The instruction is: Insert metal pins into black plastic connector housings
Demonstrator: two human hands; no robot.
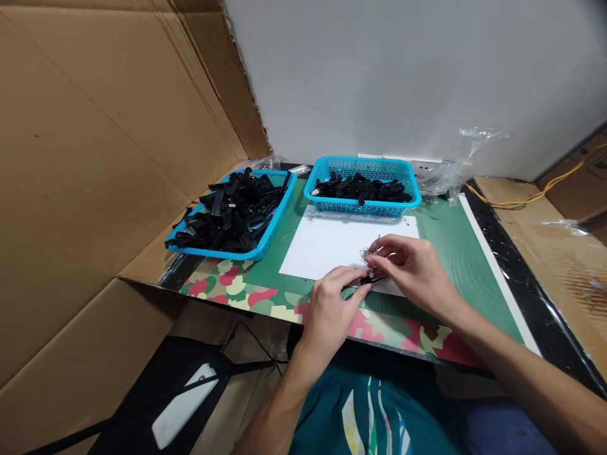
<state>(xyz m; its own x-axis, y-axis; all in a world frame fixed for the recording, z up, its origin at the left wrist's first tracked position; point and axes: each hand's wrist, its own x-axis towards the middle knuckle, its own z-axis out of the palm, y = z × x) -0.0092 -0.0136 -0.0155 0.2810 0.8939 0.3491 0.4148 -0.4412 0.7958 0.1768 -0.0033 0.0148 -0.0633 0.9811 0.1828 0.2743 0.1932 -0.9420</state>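
Note:
My left hand (332, 303) pinches a small black plastic part (366, 280) at the near edge of a white sheet (327, 243). Its thumb and forefinger close on the part from the left. My right hand (417, 270) is closed around a thin, upright metal tool (378, 241), whose lower end comes down close to the black part. The tool's exact kind is too small to make out. Beside the right fingertips lies a small heap of fine, shiny metal pieces (365, 254), partly hidden by the fingers.
A blue tray (265, 249) heaped with black plastic parts stands at left. Behind the sheet is a blue basket (360, 207) holding more of them. Cardboard (95, 126) walls the left side. Clear plastic (441, 180) and yellow wires (535, 193) lie at right.

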